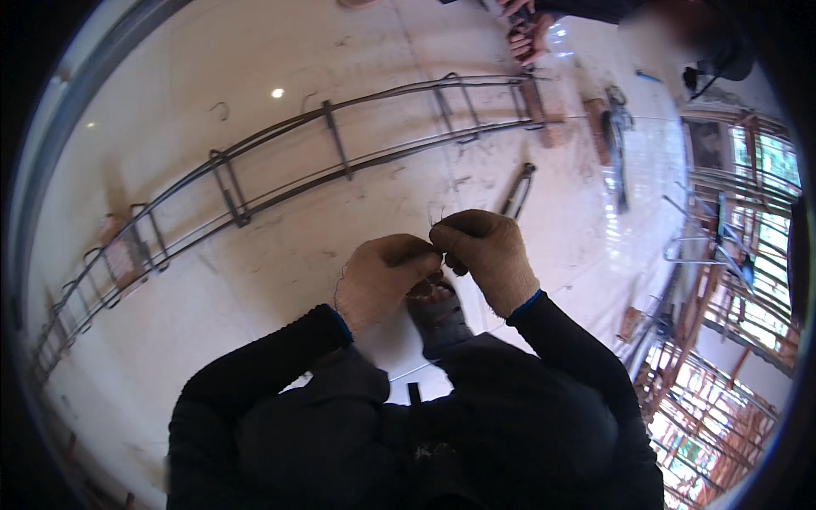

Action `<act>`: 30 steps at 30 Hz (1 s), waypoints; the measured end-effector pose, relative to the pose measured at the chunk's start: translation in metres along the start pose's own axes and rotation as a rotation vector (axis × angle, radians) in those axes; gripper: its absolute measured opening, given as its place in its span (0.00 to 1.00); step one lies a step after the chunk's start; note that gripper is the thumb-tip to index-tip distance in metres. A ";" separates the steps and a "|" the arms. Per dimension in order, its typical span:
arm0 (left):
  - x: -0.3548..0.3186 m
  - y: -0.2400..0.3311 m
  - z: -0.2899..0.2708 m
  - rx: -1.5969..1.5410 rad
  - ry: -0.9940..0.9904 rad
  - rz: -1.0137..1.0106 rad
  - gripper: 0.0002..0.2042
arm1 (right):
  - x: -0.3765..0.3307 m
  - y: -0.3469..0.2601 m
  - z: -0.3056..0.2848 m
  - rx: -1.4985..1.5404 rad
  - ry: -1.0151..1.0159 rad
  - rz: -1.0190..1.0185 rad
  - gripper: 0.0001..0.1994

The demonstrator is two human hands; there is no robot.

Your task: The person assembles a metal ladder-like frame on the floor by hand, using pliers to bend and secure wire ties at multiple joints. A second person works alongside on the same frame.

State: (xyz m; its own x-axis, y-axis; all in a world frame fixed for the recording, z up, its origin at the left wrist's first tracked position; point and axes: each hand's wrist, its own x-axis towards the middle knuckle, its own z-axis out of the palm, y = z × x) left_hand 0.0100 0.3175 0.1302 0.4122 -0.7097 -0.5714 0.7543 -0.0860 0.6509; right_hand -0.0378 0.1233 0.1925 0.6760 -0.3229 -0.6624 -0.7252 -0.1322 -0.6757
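Note:
My two gloved hands meet in front of me, fingertips touching. My left hand [382, 276] is closed in a pinch at the near side. Pinched in my right hand [493, 255] are thin wires [436, 212], whose fine ends stick up above the fingertips. Whether the left fingers grip the same wires is hidden. Beyond my hands, a long steel rebar cage [337, 140] with crosswise stirrups lies across the pale floor. A dark pair of pincers [520, 189] rests on the floor between my right hand and the cage.
Blocks prop the cage, one at its left part [126, 255] and a brick at its right end [552, 134]. Another person's hands [529, 38] are near that end. A second brick [597, 132] and a metal frame [722, 242] stand to the right. One of my feet [438, 310] is below my hands.

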 end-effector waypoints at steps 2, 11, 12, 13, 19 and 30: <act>-0.010 -0.006 -0.012 0.010 0.076 0.012 0.16 | 0.012 0.006 0.014 -0.055 -0.074 -0.128 0.14; -0.065 -0.008 -0.027 -0.086 0.361 0.052 0.20 | 0.029 -0.022 0.065 -0.062 -0.453 -0.219 0.15; -0.071 -0.008 -0.027 -0.089 0.372 0.062 0.20 | 0.027 -0.032 0.065 -0.088 -0.492 -0.195 0.15; -0.077 -0.006 -0.027 -0.090 0.380 0.070 0.19 | 0.027 -0.037 0.067 -0.112 -0.529 -0.171 0.15; -0.091 0.006 -0.024 -0.029 0.379 -0.057 0.17 | 0.044 -0.029 0.064 -0.205 -0.423 -0.495 0.17; -0.067 0.007 -0.009 0.038 0.242 -0.026 0.17 | 0.050 -0.024 0.029 -0.115 -0.477 -0.593 0.17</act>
State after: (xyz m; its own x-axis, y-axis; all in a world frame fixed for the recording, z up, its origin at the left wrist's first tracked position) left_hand -0.0073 0.3707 0.1682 0.5063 -0.5192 -0.6886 0.7485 -0.1320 0.6499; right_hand 0.0172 0.1374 0.1667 0.9201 0.2684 -0.2853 -0.2154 -0.2618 -0.9408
